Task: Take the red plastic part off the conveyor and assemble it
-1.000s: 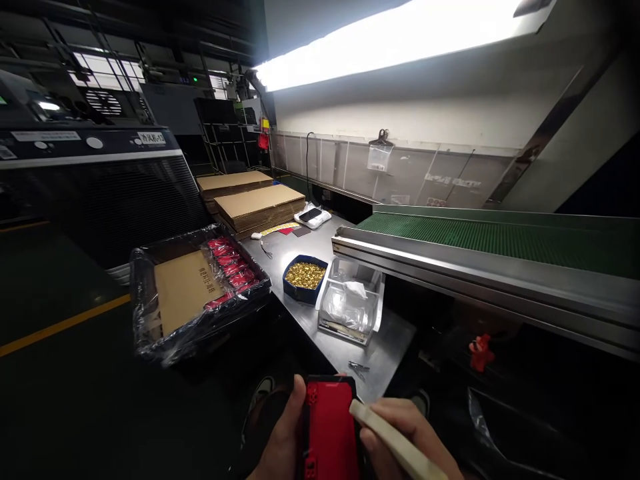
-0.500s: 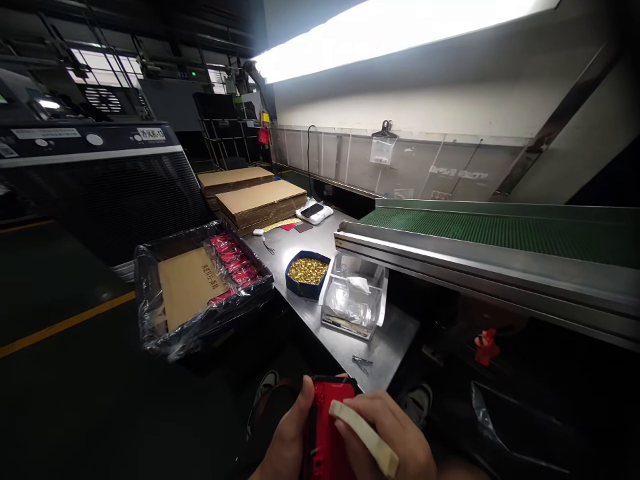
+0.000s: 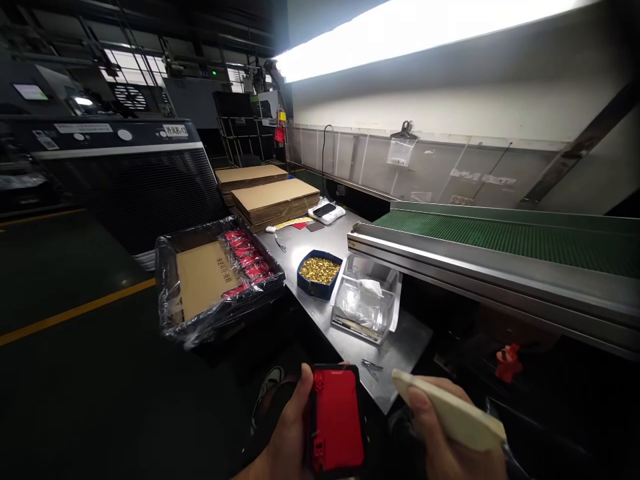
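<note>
My left hand (image 3: 291,430) grips a red rectangular case (image 3: 340,420) with a black rim, its thumb along the left edge. The case is held up below the front corner of the metal table, its red face towards me. Off to the right of it, my right hand (image 3: 436,433) is closed round a cream-coloured flat, slightly curved tool (image 3: 457,410). That tool is apart from the case. Some of the right fingers are hidden behind it. A small dark metal tool (image 3: 371,367) lies on the table just beyond the case.
A blue tray (image 3: 320,288) of small brass-coloured parts stands beside a clear-lined bin (image 3: 364,310) on the metal table (image 3: 345,337). Left is a plastic-lined crate (image 3: 170,293) with wrapped red items. Stacked cardboard (image 3: 275,197) lies behind; a green conveyor (image 3: 500,237) runs right.
My right hand has moved right with the cream tool, off the red case, uncovering its face. The left hand still grips the case. The whole view has shifted slightly.
</note>
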